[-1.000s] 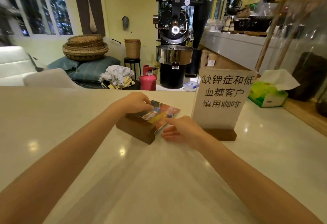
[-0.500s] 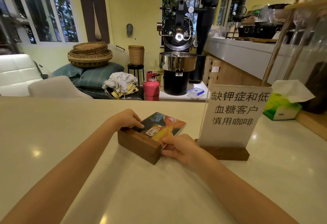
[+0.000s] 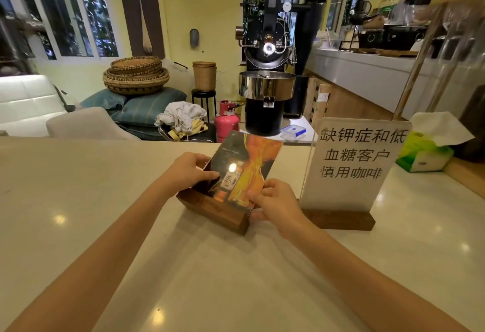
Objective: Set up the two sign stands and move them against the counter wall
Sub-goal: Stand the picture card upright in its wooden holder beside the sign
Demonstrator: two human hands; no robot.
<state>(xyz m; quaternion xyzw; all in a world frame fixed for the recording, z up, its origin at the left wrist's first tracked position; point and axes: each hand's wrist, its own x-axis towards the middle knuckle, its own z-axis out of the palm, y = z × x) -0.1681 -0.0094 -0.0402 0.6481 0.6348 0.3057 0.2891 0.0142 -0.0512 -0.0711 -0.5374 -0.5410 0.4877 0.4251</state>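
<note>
A sign stand with a dark and orange picture panel (image 3: 244,166) leans backward from its dark wooden base (image 3: 215,209) in the middle of the pale counter (image 3: 78,213). My left hand (image 3: 187,171) grips the panel's left edge near the base. My right hand (image 3: 275,204) holds the panel's lower right corner. To the right, a second sign stand (image 3: 354,163) with a white panel of black characters stands upright in its wooden base (image 3: 341,220).
A green tissue box (image 3: 425,153) sits at the right beside a raised wooden ledge (image 3: 464,177). Beyond the counter's far edge are a black coffee roaster (image 3: 267,74), a pink gas cylinder (image 3: 227,119), cushions and stacked baskets (image 3: 136,74).
The picture panel has risen from nearly flat to a steep tilt. My left hand has shifted from the base onto the panel's edge. The camera view has dropped and come closer.
</note>
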